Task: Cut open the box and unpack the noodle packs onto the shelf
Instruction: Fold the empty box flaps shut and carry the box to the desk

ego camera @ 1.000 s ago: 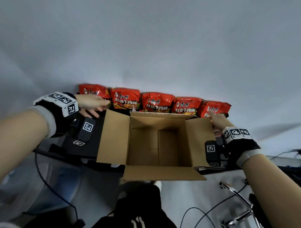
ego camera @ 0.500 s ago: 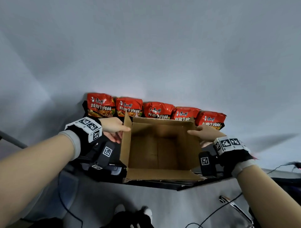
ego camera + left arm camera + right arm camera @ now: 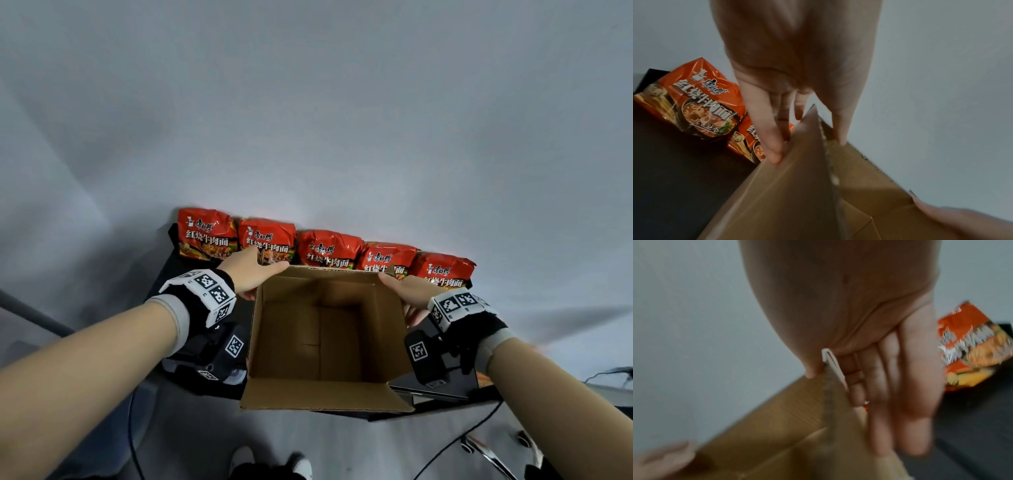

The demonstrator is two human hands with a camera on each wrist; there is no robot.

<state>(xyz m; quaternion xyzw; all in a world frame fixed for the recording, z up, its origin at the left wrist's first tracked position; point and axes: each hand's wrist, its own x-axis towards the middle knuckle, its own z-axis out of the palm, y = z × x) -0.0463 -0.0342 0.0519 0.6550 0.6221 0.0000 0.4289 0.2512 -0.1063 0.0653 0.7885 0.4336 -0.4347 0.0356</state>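
The cardboard box (image 3: 325, 342) stands open and empty on the black shelf (image 3: 162, 274). My left hand (image 3: 267, 277) pinches its left flap, thumb inside and fingers outside; the left wrist view shows the left hand (image 3: 807, 144) on the box flap (image 3: 787, 194). My right hand (image 3: 397, 296) pinches the right flap the same way, and the right wrist view shows that hand (image 3: 838, 394) on the cardboard (image 3: 787, 410). Several red noodle packs (image 3: 329, 250) lean in a row against the wall behind the box.
A grey wall (image 3: 342, 120) rises right behind the packs. A flat black object (image 3: 445, 387) lies on the shelf under my right wrist. Below the shelf edge are floor cables (image 3: 455, 442), a metal chair base (image 3: 493, 455) and my shoes (image 3: 301, 462).
Both hands left the outer noodle packs and took hold of the box's side flaps. The flaps went from spread outward to upright.
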